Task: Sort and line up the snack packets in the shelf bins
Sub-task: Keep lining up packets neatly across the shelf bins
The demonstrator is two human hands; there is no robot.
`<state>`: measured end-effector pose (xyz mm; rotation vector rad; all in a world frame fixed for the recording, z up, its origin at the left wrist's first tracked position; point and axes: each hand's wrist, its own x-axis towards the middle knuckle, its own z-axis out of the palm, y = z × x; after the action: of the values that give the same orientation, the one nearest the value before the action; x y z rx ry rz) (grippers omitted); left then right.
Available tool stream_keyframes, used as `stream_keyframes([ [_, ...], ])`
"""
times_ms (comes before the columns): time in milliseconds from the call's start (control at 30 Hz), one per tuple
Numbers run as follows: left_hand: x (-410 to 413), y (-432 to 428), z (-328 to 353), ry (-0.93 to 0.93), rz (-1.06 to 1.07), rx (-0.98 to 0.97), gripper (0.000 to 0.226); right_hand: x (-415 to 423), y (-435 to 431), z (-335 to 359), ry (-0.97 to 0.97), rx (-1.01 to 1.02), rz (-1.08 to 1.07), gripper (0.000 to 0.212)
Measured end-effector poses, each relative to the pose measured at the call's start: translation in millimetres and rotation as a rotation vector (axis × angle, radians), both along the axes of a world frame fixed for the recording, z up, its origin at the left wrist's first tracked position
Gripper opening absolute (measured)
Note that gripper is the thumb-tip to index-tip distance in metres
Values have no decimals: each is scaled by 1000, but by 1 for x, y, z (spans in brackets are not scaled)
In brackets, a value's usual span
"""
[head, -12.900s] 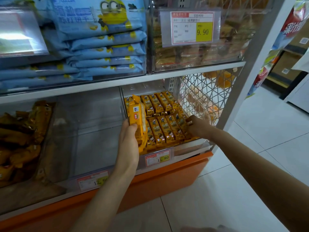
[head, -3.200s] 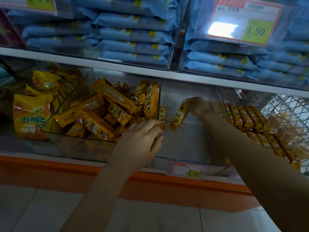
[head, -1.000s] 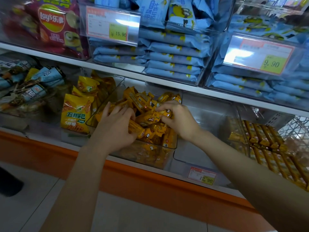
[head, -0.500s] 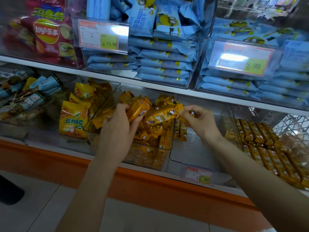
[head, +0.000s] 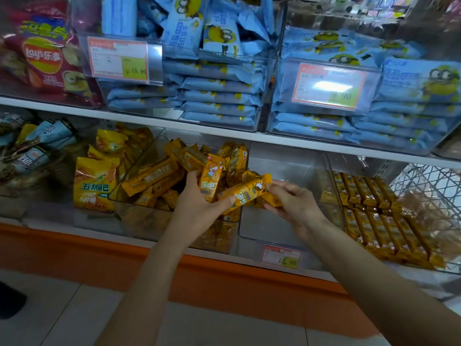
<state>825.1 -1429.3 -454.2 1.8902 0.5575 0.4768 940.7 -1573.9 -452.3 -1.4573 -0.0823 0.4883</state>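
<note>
Nearest is the orange base [head: 74, 255] of the rack, and on the front edge of the lower shelf [head: 154, 243] hangs a price tag [head: 280, 258] reading 12.90. Just above this edge the left hand [head: 197, 203] has its fingers and thumb closed around an upright packet [head: 212, 178], and its thumb also presses a tilted packet [head: 244, 193]. The right hand [head: 294, 203] is beside it, with fingers curled round a short packet [head: 272, 199] that touches the tilted one from below. Behind the left hand a clear bin [head: 149, 221] holds a loose heap of yellow packets [head: 152, 176]. Behind the right hand stands a second clear bin [head: 287, 221]. At the right end of the shelf the same packets lie in straight rows [head: 374, 216], and toward the left end stand yellow bags [head: 94, 186]. On the upper shelf [head: 274, 139] are stacks of blue Minion packets [head: 219, 96], and at its left end a red Lay's bag [head: 45, 56].
</note>
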Motion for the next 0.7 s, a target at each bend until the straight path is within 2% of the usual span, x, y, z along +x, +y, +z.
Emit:
stream_keyframes([
  [133, 2, 3, -4, 5, -47, 6, 64, 3, -7, -2, 3, 36, 58, 18],
  [300, 4, 2, -1, -63, -11, -7, 48, 8, -14, -7, -161, -23, 105, 25],
  [400, 6, 5, -5, -78, 30, -44, 53, 11, -15, -14, -162, -59, 129, 30],
  [533, 6, 12, -8, -120, 124, -64, 64, 21, -12, -24, -146, -188, 128, 54],
  [633, 6, 16, -8, -163, 205, -90, 64, 32, -8, -28, -97, -212, 157, 38],
  [700, 6, 18, -10, -179, 236, -100, 64, 40, -4, -33, -51, -219, 100, 29],
])
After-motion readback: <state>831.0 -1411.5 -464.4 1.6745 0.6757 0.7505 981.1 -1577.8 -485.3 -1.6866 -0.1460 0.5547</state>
